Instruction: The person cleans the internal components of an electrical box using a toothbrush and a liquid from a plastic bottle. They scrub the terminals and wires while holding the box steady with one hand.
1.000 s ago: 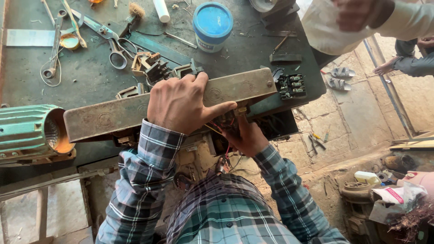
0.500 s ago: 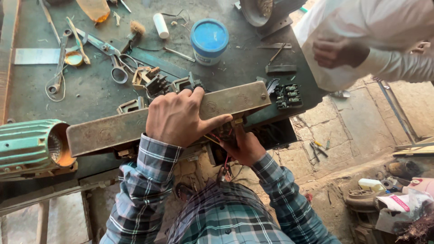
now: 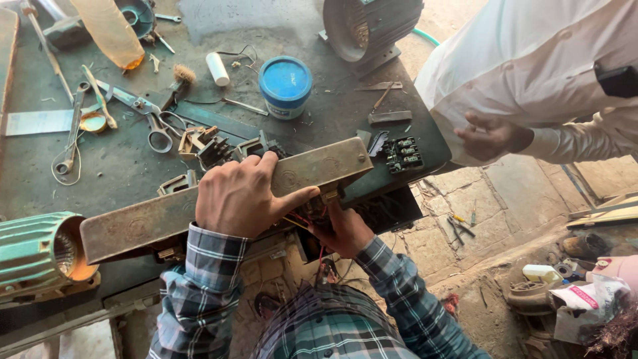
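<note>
My left hand (image 3: pixel 242 196) grips the top edge of a long, rusty tan metal box (image 3: pixel 153 219) lying across the front of the dark workbench (image 3: pixel 126 166). Fingers wrap over its far edge, thumb along the near face. My right hand (image 3: pixel 344 229) reaches under the box's right end, fingers curled among red and yellow wires (image 3: pixel 312 223) there; what it pinches is hidden. Both arms wear blue plaid sleeves.
A green motor (image 3: pixel 36 256) sits at the bench's left front. Behind the box lie scissors (image 3: pixel 149 119), a spanner (image 3: pixel 72 129), a blue-lidded tin (image 3: pixel 286 86), a black terminal block (image 3: pixel 402 154) and a grey motor (image 3: pixel 369 26). Another person in white (image 3: pixel 531 73) stands at right.
The view has shifted so more of the bench's far side shows. My hands keep their hold on the box and wires. The other person's hand has dropped lower beside the bench.
</note>
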